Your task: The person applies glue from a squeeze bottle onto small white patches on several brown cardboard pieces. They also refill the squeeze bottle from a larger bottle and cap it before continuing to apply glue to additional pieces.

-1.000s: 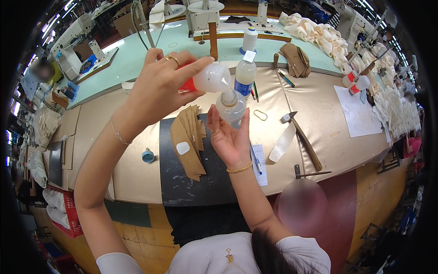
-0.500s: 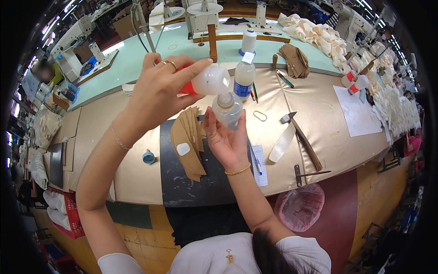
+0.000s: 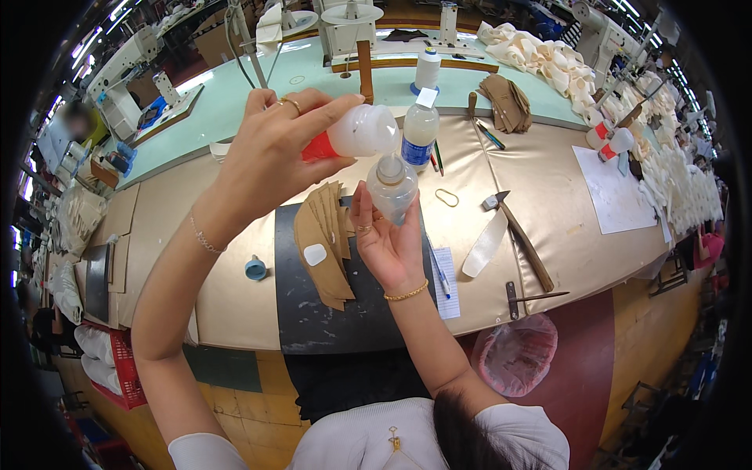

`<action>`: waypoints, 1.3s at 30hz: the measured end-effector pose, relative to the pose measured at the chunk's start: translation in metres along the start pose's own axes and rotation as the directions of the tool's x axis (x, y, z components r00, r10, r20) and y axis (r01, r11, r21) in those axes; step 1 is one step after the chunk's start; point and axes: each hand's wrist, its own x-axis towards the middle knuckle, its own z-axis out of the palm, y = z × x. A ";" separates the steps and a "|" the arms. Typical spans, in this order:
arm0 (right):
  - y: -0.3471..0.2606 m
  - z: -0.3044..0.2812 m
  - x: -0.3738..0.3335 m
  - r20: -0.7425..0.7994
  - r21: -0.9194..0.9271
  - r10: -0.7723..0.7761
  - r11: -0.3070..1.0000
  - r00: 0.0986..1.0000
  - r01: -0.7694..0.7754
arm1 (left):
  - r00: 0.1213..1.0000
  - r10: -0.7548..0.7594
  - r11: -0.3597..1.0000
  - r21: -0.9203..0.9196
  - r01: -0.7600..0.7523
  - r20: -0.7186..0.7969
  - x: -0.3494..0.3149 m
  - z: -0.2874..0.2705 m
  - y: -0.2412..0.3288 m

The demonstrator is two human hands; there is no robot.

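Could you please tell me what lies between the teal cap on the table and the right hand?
In the head view, a fan of brown pieces lies on the dark mat between the teal cap and the right hand.

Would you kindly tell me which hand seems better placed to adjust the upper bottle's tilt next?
Probably the left hand: it grips the red-and-white bottle, tipped above the clear bottle. The right hand is occupied holding that lower one from below.
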 end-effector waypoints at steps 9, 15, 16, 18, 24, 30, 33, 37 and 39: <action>0.003 0.010 -0.003 -0.052 0.030 0.046 0.999 0.998 -0.044 | 1.000 -0.010 1.000 -0.012 0.010 0.015 0.000 0.002 -0.003; -0.001 0.003 0.000 0.017 -0.113 0.044 0.993 0.999 -0.042 | 0.993 -0.060 0.990 -0.123 0.072 0.105 -0.004 -0.004 -0.004; -0.001 0.004 0.000 0.005 -0.102 0.044 0.994 0.999 -0.043 | 0.993 -0.053 0.992 -0.112 0.064 0.105 -0.005 -0.004 -0.003; -0.001 0.008 0.000 -0.019 -0.079 0.043 0.996 0.999 -0.044 | 0.994 -0.038 0.995 -0.090 0.048 0.106 -0.007 -0.004 -0.001; 0.001 0.014 0.002 0.062 -0.142 0.060 0.989 0.996 -0.050 | 0.987 -0.083 0.989 -0.111 0.098 0.135 -0.016 -0.003 0.002; -0.002 0.017 0.003 0.100 -0.300 0.006 0.954 0.995 0.024 | 0.939 -0.227 0.942 -0.186 0.279 0.260 -0.022 -0.003 0.006; -0.004 0.019 0.004 0.114 -0.285 0.052 0.958 0.992 -0.017 | 0.950 -0.204 0.933 -0.249 0.262 0.236 -0.026 -0.003 0.003; 0.001 0.023 0.008 0.140 -0.388 0.022 0.921 0.990 0.035 | 0.904 -0.230 0.893 -0.292 0.343 0.359 -0.022 -0.015 -0.002; 0.003 0.023 0.009 0.144 -0.416 -0.001 0.907 0.990 0.061 | 0.887 -0.232 0.849 -0.361 0.385 0.400 -0.020 -0.019 -0.004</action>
